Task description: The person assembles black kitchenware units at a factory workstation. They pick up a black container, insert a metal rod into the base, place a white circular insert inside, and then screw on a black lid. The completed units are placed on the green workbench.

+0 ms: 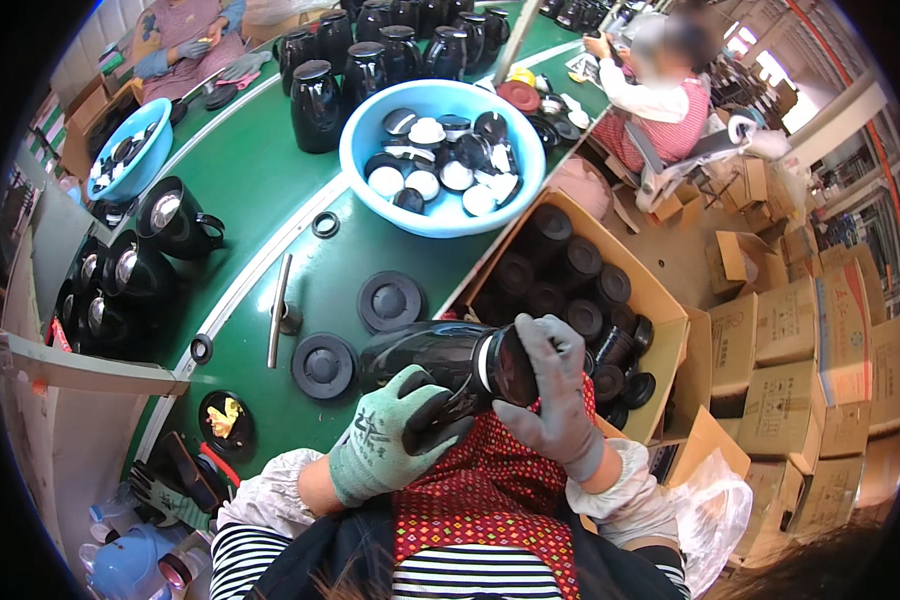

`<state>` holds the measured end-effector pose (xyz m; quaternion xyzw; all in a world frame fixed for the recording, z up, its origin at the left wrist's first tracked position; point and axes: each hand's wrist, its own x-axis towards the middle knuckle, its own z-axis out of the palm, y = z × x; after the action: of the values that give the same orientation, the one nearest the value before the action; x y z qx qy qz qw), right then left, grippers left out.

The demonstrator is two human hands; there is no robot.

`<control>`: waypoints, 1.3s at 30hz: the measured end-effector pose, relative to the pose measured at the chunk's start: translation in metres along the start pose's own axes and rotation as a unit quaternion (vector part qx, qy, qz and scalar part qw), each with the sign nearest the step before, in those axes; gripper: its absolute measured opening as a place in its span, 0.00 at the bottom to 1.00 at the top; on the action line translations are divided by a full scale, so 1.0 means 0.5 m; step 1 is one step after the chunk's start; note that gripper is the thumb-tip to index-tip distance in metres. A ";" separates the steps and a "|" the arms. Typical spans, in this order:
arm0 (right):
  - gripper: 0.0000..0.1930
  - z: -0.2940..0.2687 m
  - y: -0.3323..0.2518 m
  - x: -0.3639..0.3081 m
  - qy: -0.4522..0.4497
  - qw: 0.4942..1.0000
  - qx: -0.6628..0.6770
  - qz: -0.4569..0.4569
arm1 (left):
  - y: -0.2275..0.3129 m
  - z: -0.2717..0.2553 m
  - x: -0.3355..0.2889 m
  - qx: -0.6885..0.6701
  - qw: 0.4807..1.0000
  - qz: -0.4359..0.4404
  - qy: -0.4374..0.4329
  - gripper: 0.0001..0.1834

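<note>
Left hand in green glove grips handle of black kettle. Kettle lies on side over lap, above red apron. Right hand in grey glove clamps on kettle bottom end.

Looks like early part of job: box beside tabletop holds many black parts, blue bowl full of black and white caps.

More kettles stand at far end, few at left edge. Round black discs lie on green tabletop.

Room: stacked cardboard boxes at right, other workers sit at far end.
</note>
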<state>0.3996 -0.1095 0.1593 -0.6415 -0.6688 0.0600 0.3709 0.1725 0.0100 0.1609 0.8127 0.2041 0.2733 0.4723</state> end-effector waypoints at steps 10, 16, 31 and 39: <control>0.49 -0.125 -0.028 -0.033 -0.112 0.993 0.023 0.023 | 0.035 0.054 -0.024 0.073 0.994 0.055 -0.060 0.19; 0.46 -0.161 -0.003 -0.012 -0.174 0.981 -0.052 -0.071 | 0.040 0.062 -0.018 0.073 0.992 0.066 -0.074 0.19; 0.56 -0.175 -0.081 0.042 -0.301 0.889 -0.053 0.340 | 0.033 0.056 -0.007 0.051 0.994 0.043 -0.084 0.21; 0.46 -0.147 -0.073 0.027 -0.233 0.937 0.004 0.262 | 0.028 0.049 -0.003 0.029 0.996 0.065 -0.048 0.19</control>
<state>0.4136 -0.1328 0.2379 -0.7605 -0.5447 0.3053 0.1781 0.1880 -0.0133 0.1631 0.8499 0.1353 0.2581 0.4391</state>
